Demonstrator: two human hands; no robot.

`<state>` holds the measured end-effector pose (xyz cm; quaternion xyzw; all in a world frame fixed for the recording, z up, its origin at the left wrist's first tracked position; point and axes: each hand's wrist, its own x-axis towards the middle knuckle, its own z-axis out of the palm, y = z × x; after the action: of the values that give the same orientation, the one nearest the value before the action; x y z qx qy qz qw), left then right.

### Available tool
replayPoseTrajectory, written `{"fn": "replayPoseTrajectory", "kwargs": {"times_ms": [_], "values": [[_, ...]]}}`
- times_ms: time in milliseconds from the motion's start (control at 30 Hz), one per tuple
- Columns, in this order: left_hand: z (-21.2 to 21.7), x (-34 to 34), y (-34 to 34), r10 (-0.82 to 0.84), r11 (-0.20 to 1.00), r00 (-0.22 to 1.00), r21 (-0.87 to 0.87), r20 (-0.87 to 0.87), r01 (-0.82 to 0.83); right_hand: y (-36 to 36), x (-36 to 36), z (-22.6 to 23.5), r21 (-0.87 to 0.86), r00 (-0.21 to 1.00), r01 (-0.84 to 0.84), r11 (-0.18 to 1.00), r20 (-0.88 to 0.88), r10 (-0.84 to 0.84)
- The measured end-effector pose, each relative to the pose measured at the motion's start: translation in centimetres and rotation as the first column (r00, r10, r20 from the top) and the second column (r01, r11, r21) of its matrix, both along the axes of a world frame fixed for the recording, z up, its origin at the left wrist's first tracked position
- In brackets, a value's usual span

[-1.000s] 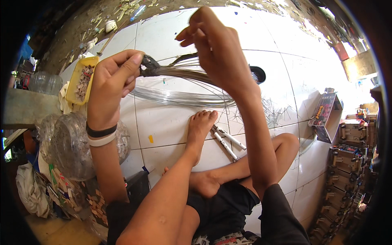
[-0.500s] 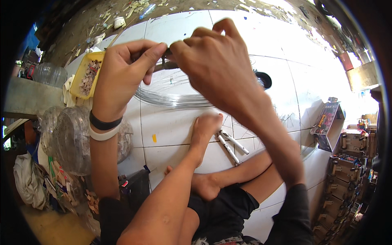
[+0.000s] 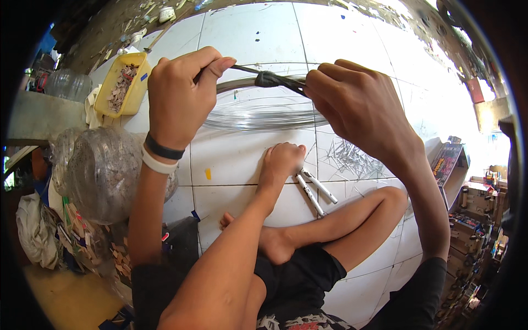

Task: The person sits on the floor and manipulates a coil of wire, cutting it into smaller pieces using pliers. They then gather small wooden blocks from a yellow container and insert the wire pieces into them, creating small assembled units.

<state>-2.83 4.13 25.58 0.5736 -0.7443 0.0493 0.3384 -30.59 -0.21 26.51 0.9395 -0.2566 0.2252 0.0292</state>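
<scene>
A black strip (image 3: 268,79) is knotted around the upper part of a coil of silvery wire (image 3: 258,120). My left hand (image 3: 184,93) is closed on the strip's left end, thumb pressed against the fingers. On the other side of the knot, my right hand (image 3: 360,102) wraps around the strip, and its fingertips are hidden behind the knuckles. The strip looks stretched between both hands. The lower part of the coil hangs or lies below them, over the white tiles; I cannot tell which.
White-handled pliers (image 3: 311,192) lie by my foot (image 3: 283,159). Cut wire pieces (image 3: 355,157) are heaped to their right. A yellow tub (image 3: 135,99) with wood chips stands at the left, above clear plastic containers (image 3: 113,170). Stacked small wooden vehicles (image 3: 473,220) line the right side.
My hands have moved apart, the right one to the right and down. The knot in the black strip now shows between them, and the heap of wire pieces has come into sight.
</scene>
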Motion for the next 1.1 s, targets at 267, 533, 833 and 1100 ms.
{"fn": "replayPoseTrajectory", "kwargs": {"times_ms": [267,533,833,1100], "values": [[-0.3,-0.5,0.2,-0.029,0.998,0.999,-0.054,0.03,0.031,0.7,0.8,1.6,0.205,0.992,0.128,0.97,-0.011,-0.129],[2.0,-2.1,0.3,-0.26,0.932,0.966,0.264,0.008,0.248,1.3,0.8,2.1,0.402,0.916,0.07,0.913,0.336,-0.219],[17.8,13.1,7.8,-0.075,0.982,0.726,-0.175,-0.683,-0.063,1.2,-8.1,-9.6,0.717,0.744,0.005,0.697,0.463,-0.482],[28.8,26.6,28.8,-0.016,0.701,0.578,-0.422,-0.816,-0.575,11.4,-5.7,-21.8,0.916,0.837,-0.122,0.382,0.302,-0.457]]}}
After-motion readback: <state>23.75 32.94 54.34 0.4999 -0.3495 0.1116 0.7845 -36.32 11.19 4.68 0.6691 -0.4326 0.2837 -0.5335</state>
